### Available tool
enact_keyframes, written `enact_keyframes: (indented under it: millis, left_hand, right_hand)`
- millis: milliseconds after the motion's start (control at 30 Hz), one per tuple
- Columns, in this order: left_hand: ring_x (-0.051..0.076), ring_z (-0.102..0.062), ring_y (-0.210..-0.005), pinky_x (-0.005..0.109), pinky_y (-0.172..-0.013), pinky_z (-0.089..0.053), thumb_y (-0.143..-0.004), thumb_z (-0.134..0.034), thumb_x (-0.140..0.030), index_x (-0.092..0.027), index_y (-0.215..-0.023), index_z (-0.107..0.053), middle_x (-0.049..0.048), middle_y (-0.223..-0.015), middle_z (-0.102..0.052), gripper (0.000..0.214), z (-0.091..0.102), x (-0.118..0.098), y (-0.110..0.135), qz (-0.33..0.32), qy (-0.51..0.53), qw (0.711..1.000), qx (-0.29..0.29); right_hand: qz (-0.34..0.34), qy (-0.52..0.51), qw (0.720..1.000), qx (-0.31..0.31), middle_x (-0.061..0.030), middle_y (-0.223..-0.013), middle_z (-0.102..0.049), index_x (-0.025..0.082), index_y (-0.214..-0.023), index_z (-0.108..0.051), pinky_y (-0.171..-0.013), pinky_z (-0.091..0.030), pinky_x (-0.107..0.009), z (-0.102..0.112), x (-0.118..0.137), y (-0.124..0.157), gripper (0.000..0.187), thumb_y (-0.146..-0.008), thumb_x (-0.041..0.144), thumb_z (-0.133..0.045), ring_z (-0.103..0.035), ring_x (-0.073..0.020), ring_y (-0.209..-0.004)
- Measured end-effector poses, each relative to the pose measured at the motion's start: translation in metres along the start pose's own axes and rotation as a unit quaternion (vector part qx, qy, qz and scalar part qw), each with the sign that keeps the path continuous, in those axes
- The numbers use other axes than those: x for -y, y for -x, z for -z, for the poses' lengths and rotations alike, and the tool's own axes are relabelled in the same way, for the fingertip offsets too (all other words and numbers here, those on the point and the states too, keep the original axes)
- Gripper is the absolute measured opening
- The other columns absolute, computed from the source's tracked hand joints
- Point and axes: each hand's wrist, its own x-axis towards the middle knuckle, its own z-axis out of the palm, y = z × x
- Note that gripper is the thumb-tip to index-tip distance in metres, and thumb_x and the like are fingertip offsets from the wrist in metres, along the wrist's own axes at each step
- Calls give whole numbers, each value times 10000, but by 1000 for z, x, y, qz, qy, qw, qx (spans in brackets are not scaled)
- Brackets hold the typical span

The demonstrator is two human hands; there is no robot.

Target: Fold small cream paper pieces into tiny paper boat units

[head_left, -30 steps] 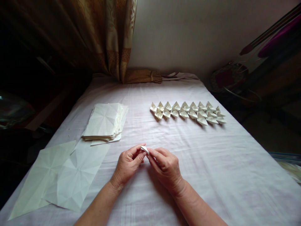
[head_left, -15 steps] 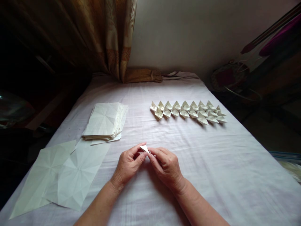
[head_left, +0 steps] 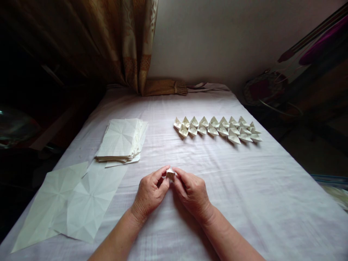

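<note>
A small folded piece of white paper (head_left: 170,174) is pinched between my two hands, just above the bedsheet. My left hand (head_left: 151,188) grips its left side between thumb and fingers. On the right side, the thumb and index finger of my right hand (head_left: 193,189) hold it too. Fingertips cover part of its edges. Beyond my right hand, several folded paper boats (head_left: 213,131) stand in close rows. To the left of my left hand lie creased paper sheets (head_left: 91,203), unfolded and overlapping.
A stack of creased paper (head_left: 116,139) sits at the left on the pale sheet-covered bed (head_left: 231,203). A brown patterned curtain (head_left: 133,47) hangs at the back left, its end lying along the far edge by the wall. Dark clutter stands on both sides.
The folded paper has turned between my fingers; its pointed white flap no longer leans to the left and a squarer face shows. My left hand has shifted slightly right.
</note>
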Motion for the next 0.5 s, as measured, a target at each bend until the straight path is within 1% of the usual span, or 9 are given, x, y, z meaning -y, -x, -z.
enact_keyframes:
  millis: [100, 200, 300, 367, 500]
  left_hand:
    - [198, -714, -900, 283, -840, -554, -833, -513, -240, -173, -1206, -669, 84, -1057, -751, 410, -1, 0, 1, -14, -10, 1000, 0]
    - [181, -710, -856, 270, -820, -550, -824, -501, -214, -189, -1198, -663, 67, -1007, -756, 409, -1, -1, 1, -18, -5, 1000, -3]
    - [145, -693, -722, 232, -710, -540, -813, -497, -190, -210, -1156, -645, 33, -932, -750, 375, -1, -3, 2, 2, 15, 1000, 3]
    - [125, -669, -648, 212, -636, -515, -816, -499, -189, -222, -1116, -615, 13, -904, -738, 323, -1, -4, 3, 16, 36, 999, 6]
    - [101, -601, -568, 193, -593, -466, -842, -487, -199, -225, -994, -581, -26, -788, -687, 181, -2, -1, 4, 14, 42, 999, 1]
  right_hand:
    - [-16, -10, 1000, -1, -34, -722, -729, 165, -1108, -640, -577, -501, -221, 1, 1, 0, 258, -909, 151, -475, -667, -142, -576]
    - [-19, -28, 999, -1, -8, -681, -703, 193, -1061, -636, -552, -478, -210, 2, 2, -1, 244, -898, 134, -465, -634, -126, -535]
    - [-24, -54, 998, -7, -3, -680, -694, 193, -1031, -635, -549, -474, -209, 2, 3, -2, 229, -893, 128, -464, -629, -126, -531]
    - [-39, -75, 996, -8, 0, -692, -698, 197, -1017, -635, -551, -478, -199, 2, 3, -2, 223, -891, 128, -464, -632, -121, -536]
    - [-66, -103, 992, -10, 16, -685, -691, 211, -992, -632, -535, -475, -178, 2, 3, -2, 216, -880, 128, -468, -621, -105, -516]
